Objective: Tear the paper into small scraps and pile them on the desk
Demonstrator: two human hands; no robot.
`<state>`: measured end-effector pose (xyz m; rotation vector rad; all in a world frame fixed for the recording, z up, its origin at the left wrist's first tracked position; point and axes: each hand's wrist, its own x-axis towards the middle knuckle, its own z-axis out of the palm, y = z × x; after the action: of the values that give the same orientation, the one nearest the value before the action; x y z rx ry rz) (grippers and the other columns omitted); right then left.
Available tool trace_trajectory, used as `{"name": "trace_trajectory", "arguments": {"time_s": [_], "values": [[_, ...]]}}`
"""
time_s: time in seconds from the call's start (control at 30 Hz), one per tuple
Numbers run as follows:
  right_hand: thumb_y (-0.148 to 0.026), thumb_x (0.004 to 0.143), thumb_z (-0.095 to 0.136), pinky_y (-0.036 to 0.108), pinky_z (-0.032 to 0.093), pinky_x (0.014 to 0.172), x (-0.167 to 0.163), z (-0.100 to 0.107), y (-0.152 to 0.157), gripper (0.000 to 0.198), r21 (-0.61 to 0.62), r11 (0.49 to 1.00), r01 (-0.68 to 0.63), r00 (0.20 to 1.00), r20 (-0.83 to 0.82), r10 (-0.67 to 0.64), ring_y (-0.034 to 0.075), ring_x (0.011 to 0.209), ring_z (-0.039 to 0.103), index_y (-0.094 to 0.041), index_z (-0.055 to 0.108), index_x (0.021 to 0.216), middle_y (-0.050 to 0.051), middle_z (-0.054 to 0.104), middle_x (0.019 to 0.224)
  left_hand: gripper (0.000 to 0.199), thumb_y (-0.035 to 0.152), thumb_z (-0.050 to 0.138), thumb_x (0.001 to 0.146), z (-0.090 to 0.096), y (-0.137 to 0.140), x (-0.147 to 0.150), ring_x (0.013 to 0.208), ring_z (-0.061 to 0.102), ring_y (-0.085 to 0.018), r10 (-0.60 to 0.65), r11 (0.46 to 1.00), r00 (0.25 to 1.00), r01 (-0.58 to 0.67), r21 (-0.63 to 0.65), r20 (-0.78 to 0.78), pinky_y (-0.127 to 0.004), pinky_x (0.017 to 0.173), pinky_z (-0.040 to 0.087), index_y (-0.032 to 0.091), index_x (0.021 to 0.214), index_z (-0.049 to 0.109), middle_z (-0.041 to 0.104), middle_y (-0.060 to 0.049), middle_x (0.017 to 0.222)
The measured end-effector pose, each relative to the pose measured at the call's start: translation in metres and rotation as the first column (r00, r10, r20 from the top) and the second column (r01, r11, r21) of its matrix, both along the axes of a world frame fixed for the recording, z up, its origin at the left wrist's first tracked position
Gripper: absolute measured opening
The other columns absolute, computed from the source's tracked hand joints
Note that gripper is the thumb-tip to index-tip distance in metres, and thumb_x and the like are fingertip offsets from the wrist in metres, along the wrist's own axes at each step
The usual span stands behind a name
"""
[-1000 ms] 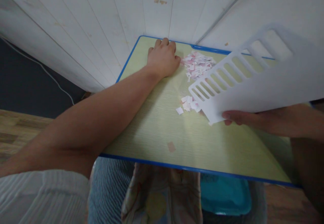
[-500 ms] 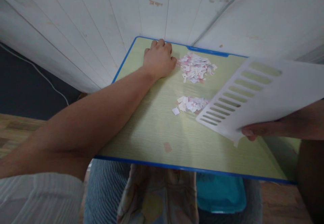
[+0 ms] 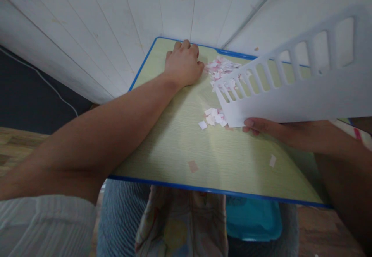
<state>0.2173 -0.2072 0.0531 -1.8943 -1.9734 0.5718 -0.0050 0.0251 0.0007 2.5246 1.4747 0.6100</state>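
My left hand [image 3: 184, 63] rests palm down near the far left corner of a pale green board with a blue rim [image 3: 162, 148]. Its fingers are bent but apart, with nothing seen in them, and the thumb side is beside a pile of small pink and white paper scraps [image 3: 222, 65]. A thin white slotted sheet [image 3: 279, 102] is pinched by its lower edge in my right hand [image 3: 255, 127]. The sheet leans over the board, partly covering the far pile and the smaller near pile of scraps [image 3: 214, 117]. More of the far pile shows through its slots.
A white scrap [image 3: 272, 160] and a pinkish piece [image 3: 192, 167] lie on the board's near half. White panelled wall [image 3: 139, 13] stands behind the board. Below its front edge are a blue-green tray [image 3: 252, 220] and patterned cloth [image 3: 180, 226] between my legs.
My right hand has moved left and away from me, turning the slotted sheet upward across the piles. A scrap near the sheet's lower corner now lies on the board. My left hand stays put.
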Motion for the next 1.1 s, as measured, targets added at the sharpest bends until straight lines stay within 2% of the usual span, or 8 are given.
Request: {"name": "trace_trajectory", "arguments": {"time_s": [0.13, 0.33, 0.47, 0.6, 0.77, 0.93, 1.03, 1.1], "values": [[-0.095, 0.094, 0.070, 0.068, 0.068, 0.115, -0.001, -0.003, 0.000, 0.061, -0.069, 0.997, -0.015, 0.998, -0.060, 0.011, 0.049, 0.137, 0.080, -0.046, 0.091, 0.122, 0.004, 0.093, 0.113, 0.037, 0.041, 0.055, 0.104, -0.002, 0.001, 0.000, 0.155, 0.050, -0.039, 0.002, 1.000, 1.000, -0.001, -0.004, 0.030, -0.070, 0.126, 0.050, 0.045, 0.132, 0.078, 0.070, -0.005, 0.165], [-0.094, 0.100, 0.065, 0.073, 0.060, 0.131, 0.008, -0.011, -0.004, 0.070, -0.043, 0.998, -0.048, 0.999, -0.002, 0.048, 0.049, 0.155, 0.071, -0.051, 0.082, 0.153, 0.001, 0.091, 0.138, 0.039, 0.041, 0.053, 0.103, 0.000, -0.001, -0.001, 0.157, 0.049, -0.038, -0.001, 1.000, 1.000, 0.001, -0.024, 0.019, -0.070, 0.128, 0.048, 0.044, 0.133, 0.078, 0.069, -0.006, 0.166], [-0.099, 0.098, 0.061, 0.073, 0.052, 0.138, 0.010, -0.013, -0.009, 0.077, -0.065, 0.997, -0.046, 0.998, 0.039, 0.049, 0.050, 0.160, 0.068, -0.051, 0.081, 0.155, 0.001, 0.090, 0.141, 0.042, 0.044, 0.054, 0.101, 0.002, 0.000, -0.001, 0.158, 0.047, -0.039, -0.008, 0.999, 1.000, 0.009, -0.049, 0.024, -0.070, 0.129, 0.046, 0.049, 0.136, 0.077, 0.070, -0.001, 0.165], [-0.097, 0.092, 0.072, 0.078, 0.043, 0.142, 0.006, -0.017, -0.015, 0.081, -0.041, 0.998, 0.042, 0.997, 0.060, -0.039, 0.053, 0.163, 0.064, -0.046, 0.081, 0.154, 0.004, 0.087, 0.149, 0.044, 0.044, 0.053, 0.102, 0.001, 0.001, -0.001, 0.157, 0.046, -0.040, -0.010, 0.999, 1.000, 0.011, -0.048, 0.013, -0.071, 0.130, 0.045, 0.046, 0.139, 0.076, 0.067, 0.000, 0.171], [-0.082, 0.092, 0.081, 0.072, 0.053, 0.138, -0.009, -0.017, -0.021, 0.071, -0.080, 0.997, 0.009, 1.000, -0.020, -0.011, 0.048, 0.155, 0.073, -0.041, 0.083, 0.150, 0.004, 0.088, 0.147, 0.038, 0.041, 0.055, 0.104, -0.001, 0.001, 0.000, 0.154, 0.045, -0.037, 0.004, 1.000, 1.000, -0.003, -0.023, 0.023, -0.067, 0.129, 0.045, 0.041, 0.136, 0.077, 0.067, -0.005, 0.169], [-0.087, 0.093, 0.077, 0.073, 0.044, 0.144, -0.033, -0.019, -0.031, 0.077, -0.078, 0.996, -0.051, 0.998, 0.035, 0.054, 0.050, 0.161, 0.067, -0.047, 0.078, 0.159, 0.002, 0.084, 0.156, 0.032, 0.039, 0.057, 0.108, -0.003, 0.001, 0.002, 0.150, 0.045, -0.035, 0.002, 1.000, 1.000, -0.002, -0.008, 0.024, -0.066, 0.128, 0.047, 0.041, 0.134, 0.076, 0.067, -0.004, 0.168], [-0.083, 0.098, 0.075, 0.071, 0.052, 0.139, -0.052, -0.023, -0.035, 0.069, -0.113, 0.987, -0.110, 0.991, 0.060, 0.117, 0.049, 0.160, 0.067, -0.049, 0.080, 0.158, 0.001, 0.083, 0.158, 0.035, 0.034, 0.058, 0.110, -0.004, -0.001, 0.003, 0.150, 0.050, -0.035, 0.002, 1.000, 1.000, -0.002, 0.027, 0.006, -0.065, 0.126, 0.051, 0.033, 0.140, 0.076, 0.068, -0.010, 0.168], [-0.084, 0.095, 0.075, 0.068, 0.058, 0.134, -0.063, -0.023, -0.036, 0.062, -0.128, 0.975, -0.179, 0.980, 0.059, 0.188, 0.049, 0.156, 0.071, -0.053, 0.086, 0.148, -0.001, 0.087, 0.149, 0.037, 0.030, 0.059, 0.111, -0.003, -0.002, 0.003, 0.152, 0.054, -0.036, -0.005, 0.999, 1.000, 0.005, 0.049, -0.005, -0.066, 0.124, 0.054, 0.025, 0.143, 0.076, 0.068, -0.015, 0.168]]}}
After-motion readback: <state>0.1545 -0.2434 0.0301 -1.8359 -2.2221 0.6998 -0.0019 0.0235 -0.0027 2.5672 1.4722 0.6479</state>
